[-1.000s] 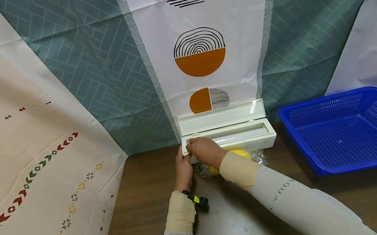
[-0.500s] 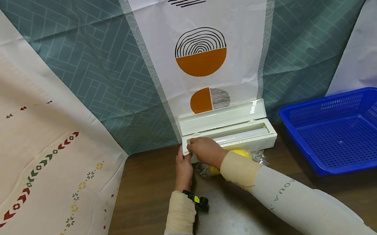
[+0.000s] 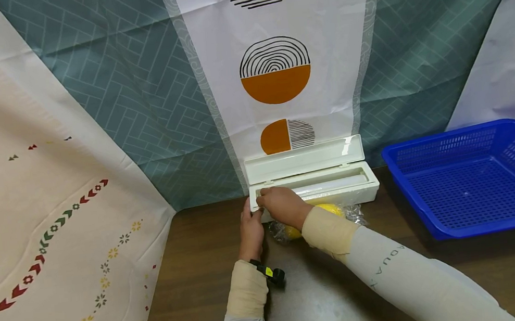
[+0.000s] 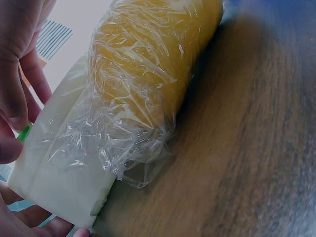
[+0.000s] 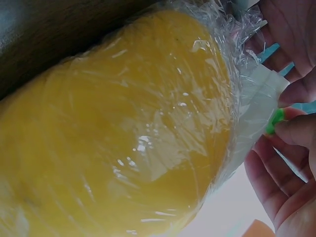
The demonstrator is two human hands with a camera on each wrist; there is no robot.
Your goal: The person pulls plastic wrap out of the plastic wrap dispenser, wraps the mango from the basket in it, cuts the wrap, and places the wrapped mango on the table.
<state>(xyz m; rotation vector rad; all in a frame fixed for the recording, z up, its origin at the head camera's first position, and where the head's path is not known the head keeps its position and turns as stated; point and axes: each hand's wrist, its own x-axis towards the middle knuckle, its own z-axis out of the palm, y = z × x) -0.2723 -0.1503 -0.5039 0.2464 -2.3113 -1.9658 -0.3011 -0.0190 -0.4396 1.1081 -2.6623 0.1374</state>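
A white cling film dispenser stands at the back of the table, its lid raised and a pale roll inside. My left hand grips the dispenser's left end, fingers round the end wall. Across the front reaches my right hand, thumb and finger pinching a small green slider at the left end of the dispenser's edge. Against the dispenser's front lies a smooth, rounded yellow thing wrapped in clear cling film, partly hidden by my right wrist in the head view. Crumpled film bunches at its end.
To the right on the brown wooden table sits a blue plastic basket with mesh walls. Patterned cloths hang behind and at the left. A black band with a small camera is on my left wrist.
Both hands keep their places at the dispenser's left end. The head view has shifted very slightly.
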